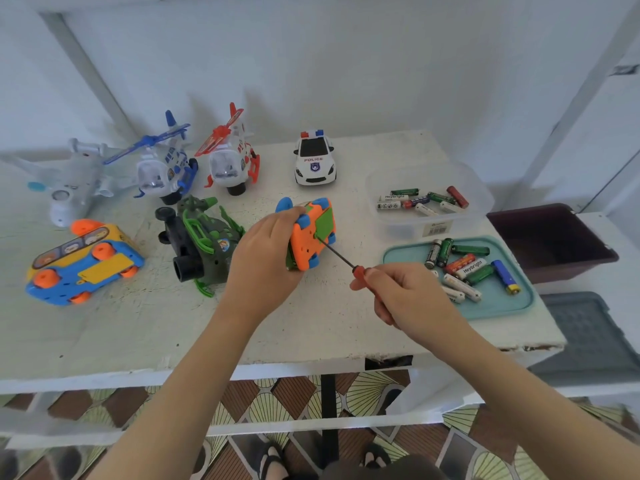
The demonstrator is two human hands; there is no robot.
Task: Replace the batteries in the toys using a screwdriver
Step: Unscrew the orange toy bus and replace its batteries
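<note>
The boxy orange plastic toy car [306,242], with four blue wheels and a flat green battery cover [324,221], is tilted underside-up over the white counter [173,334], gripped by the left hand [266,258]. The right hand [405,292] pinches a slim red-handled metal screwdriver [337,256], its tip at the cover's edge. Six other glossy plastic toys [314,161] sit around.

Soft, cool light was bright and even, faint shadows lay on the wall [346,64], and wide-angle bending and blur marked the outer edges.
</note>
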